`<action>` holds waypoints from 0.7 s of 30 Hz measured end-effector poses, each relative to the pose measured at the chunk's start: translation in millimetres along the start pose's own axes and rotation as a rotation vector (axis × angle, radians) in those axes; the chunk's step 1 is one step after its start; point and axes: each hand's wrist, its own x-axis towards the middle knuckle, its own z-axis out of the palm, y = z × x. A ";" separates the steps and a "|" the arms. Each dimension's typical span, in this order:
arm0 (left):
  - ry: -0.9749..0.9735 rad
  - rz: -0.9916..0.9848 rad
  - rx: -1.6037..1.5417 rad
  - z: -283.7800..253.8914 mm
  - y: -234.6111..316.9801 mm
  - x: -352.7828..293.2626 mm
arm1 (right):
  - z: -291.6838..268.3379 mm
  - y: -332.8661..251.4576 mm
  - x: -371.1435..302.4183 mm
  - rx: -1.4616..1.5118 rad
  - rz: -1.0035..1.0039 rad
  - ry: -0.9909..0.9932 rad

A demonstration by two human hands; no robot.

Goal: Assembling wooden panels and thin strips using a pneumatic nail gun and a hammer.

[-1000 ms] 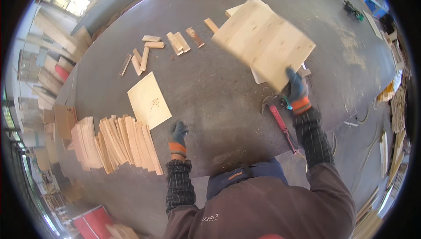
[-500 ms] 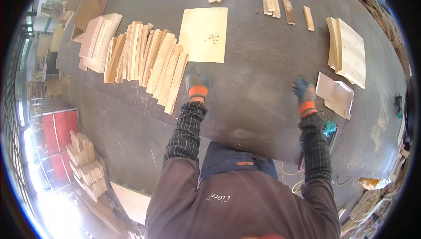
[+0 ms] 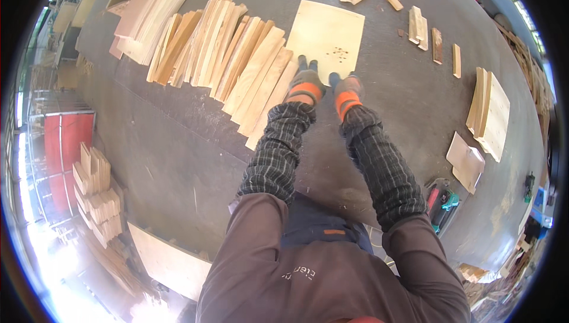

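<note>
My left hand [image 3: 306, 84], in a grey-and-orange work glove, reaches to the near edge of a thin pale wooden sheet [image 3: 323, 26]. Two of its dark fingertips stretch forward, apart, at the sheet's lower left corner. Beside it my right hand [image 3: 346, 90], gloved alike, has its fingers at the sheet's near right edge; some fingers are hidden. Small dark specks [image 3: 339, 55] lie in a cluster on the sheet, too small to name. Just left of my left hand, a row of wooden strips [image 3: 237, 65] lies side by side.
A stack of thin boards [image 3: 155, 17] stands at the far left of the dark table [image 3: 178, 127]. Short wood blocks [image 3: 418, 28] lie at the back. On the right are curved panels [image 3: 493, 112], brown flat pieces [image 3: 466, 161] and a teal-and-black tool [image 3: 443, 203].
My right hand has swung left from the table's right side to the sheet. My left hand has moved forward onto the sheet's near edge. The whole view has shifted.
</note>
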 end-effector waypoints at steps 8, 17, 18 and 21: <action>0.184 0.147 -0.154 -9.2 -45.3 -11.1 | 4.6 9.1 29.3 0.677 0.238 -0.290; 0.785 0.059 -0.186 46.3 -154.2 -185.2 | -100.8 89.1 -19.7 1.121 -0.014 -0.168; 0.812 0.023 -0.141 56.9 -175.4 -199.0 | -111.9 114.5 -24.0 1.069 -0.008 -0.152; 0.731 -0.121 -0.093 66.5 -199.6 -223.6 | -127.0 157.4 -64.8 1.135 0.006 -0.266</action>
